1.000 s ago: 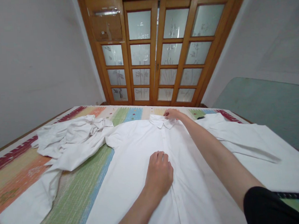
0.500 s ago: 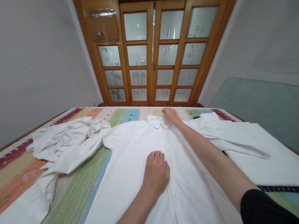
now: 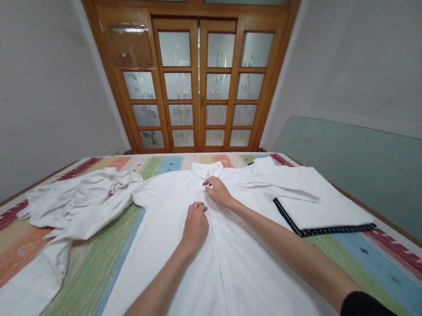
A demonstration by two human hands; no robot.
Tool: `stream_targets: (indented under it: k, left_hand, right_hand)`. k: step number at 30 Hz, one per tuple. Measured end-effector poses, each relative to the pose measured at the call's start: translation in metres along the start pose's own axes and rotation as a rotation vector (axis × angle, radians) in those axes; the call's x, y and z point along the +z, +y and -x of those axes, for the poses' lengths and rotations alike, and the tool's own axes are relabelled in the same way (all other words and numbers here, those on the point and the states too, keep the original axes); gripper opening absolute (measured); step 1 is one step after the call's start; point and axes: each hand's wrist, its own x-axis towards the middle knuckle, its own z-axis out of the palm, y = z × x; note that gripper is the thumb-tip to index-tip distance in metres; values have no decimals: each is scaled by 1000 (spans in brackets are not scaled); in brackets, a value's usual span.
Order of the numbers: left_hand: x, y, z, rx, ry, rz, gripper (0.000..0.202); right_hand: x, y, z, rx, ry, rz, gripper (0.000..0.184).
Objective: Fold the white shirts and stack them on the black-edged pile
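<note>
A white collared shirt point(image 3: 174, 257) lies front up with its body toward me, its collar point(image 3: 207, 169) at the far end. The button placket runs down the middle. My left hand point(image 3: 196, 224) rests on the placket with curled fingers that seem to pinch the cloth; the fingertips are partly hidden. Just below the collar my right hand point(image 3: 216, 191) touches the upper placket, its fingers bent and slightly apart. One sleeve point(image 3: 103, 218) stretches out to the left, next to a crumpled white garment point(image 3: 72, 196). The other sleeve point(image 3: 285, 186) lies to the right.
Under everything is a striped, colourful cover point(image 3: 106, 261) on a bed or table. At right, the sleeve overlaps a folded white cloth with black trim point(image 3: 330, 202). A pale green board point(image 3: 341, 153) stands along the right wall. Wooden glazed doors point(image 3: 199, 91) are behind.
My right hand has come from beside the collar down onto the upper placket. My left hand has moved up along the placket, closer to the right. The view has shifted right.
</note>
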Motion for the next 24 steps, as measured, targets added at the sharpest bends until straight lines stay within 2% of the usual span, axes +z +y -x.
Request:
stream_targets:
  k: [2, 4, 7, 11, 16, 19, 21, 24]
  left_hand:
    - [-1, -3, -2, 7, -8, 35, 31]
    - [-2, -5, -4, 26, -13, 55, 31]
    - [-2, -9, -4, 45, -10, 61, 32]
    - [-2, -13, -6, 35, -8, 53, 32]
    - [-4, -15, -8, 13, -51, 48, 47]
    - [-5, -15, -8, 25, -57, 35, 50]
    - [-5, -13, -8, 38, -51, 23, 43]
    - [-5, -7, -6, 62, -49, -1, 27]
  right_hand:
    - [-12, -22, 17, 107, -98, -83, 14]
    - [-24, -40, 33, 245, -230, -149, 16]
    - [-35, -56, 54, 312, -314, -72, 18]
    - [-35, -60, 72, 263, -293, 139, 9]
    - [-29, -59, 71, 339, -286, 205, 17]
    - [-28, -58, 68, 389, -221, 175, 27]
    - [-28, -55, 67, 426, -190, 103, 29]
    - [-31, -49, 68, 538, -257, -134, 27]
